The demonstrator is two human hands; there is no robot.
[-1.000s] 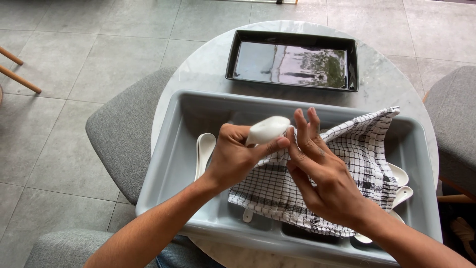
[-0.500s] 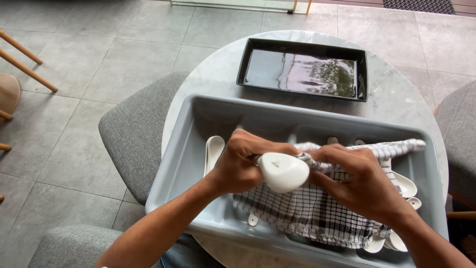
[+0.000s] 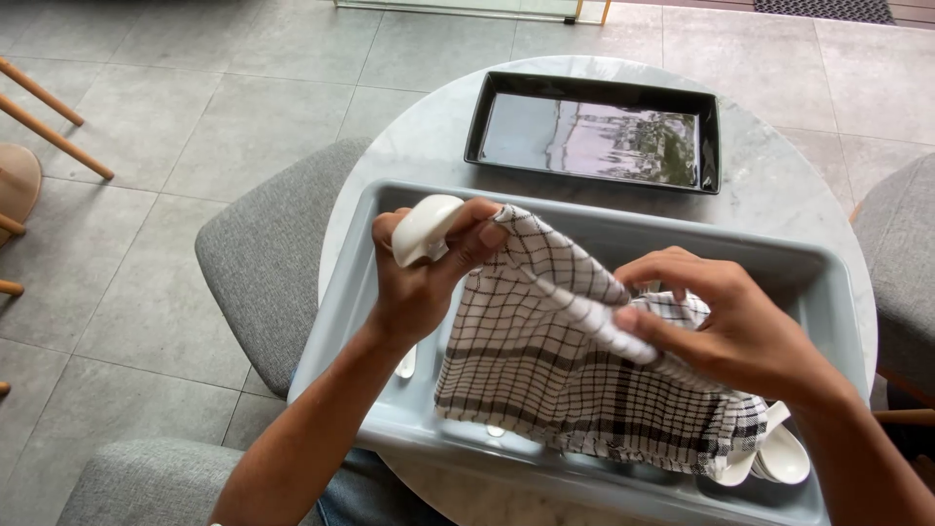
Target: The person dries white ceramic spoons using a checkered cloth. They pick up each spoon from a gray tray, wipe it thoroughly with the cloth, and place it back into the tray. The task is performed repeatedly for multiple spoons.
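Observation:
My left hand (image 3: 424,287) grips a white ceramic soup spoon (image 3: 425,227) by its bowl, held up over the left end of a grey plastic tub (image 3: 390,409). A black-and-white checked cloth (image 3: 545,370) drapes from that hand across to my right hand (image 3: 726,326), which pinches the cloth around the spoon's handle. The cloth hangs down into the tub and hides much of its inside. More white spoons (image 3: 774,453) lie in the tub's right end, and another white spoon (image 3: 406,363) shows below my left wrist.
The tub sits on a round marble table (image 3: 779,185). A black rectangular tray (image 3: 594,141) holding water lies at the table's far side. Grey upholstered chairs (image 3: 268,258) stand left, right and near. Wooden chair legs (image 3: 49,107) cross the tiled floor at far left.
My left hand has swung the spoon up and to the left, out from the middle of the tub. My right hand has slid along the handle with the cloth, which is now stretched between both hands.

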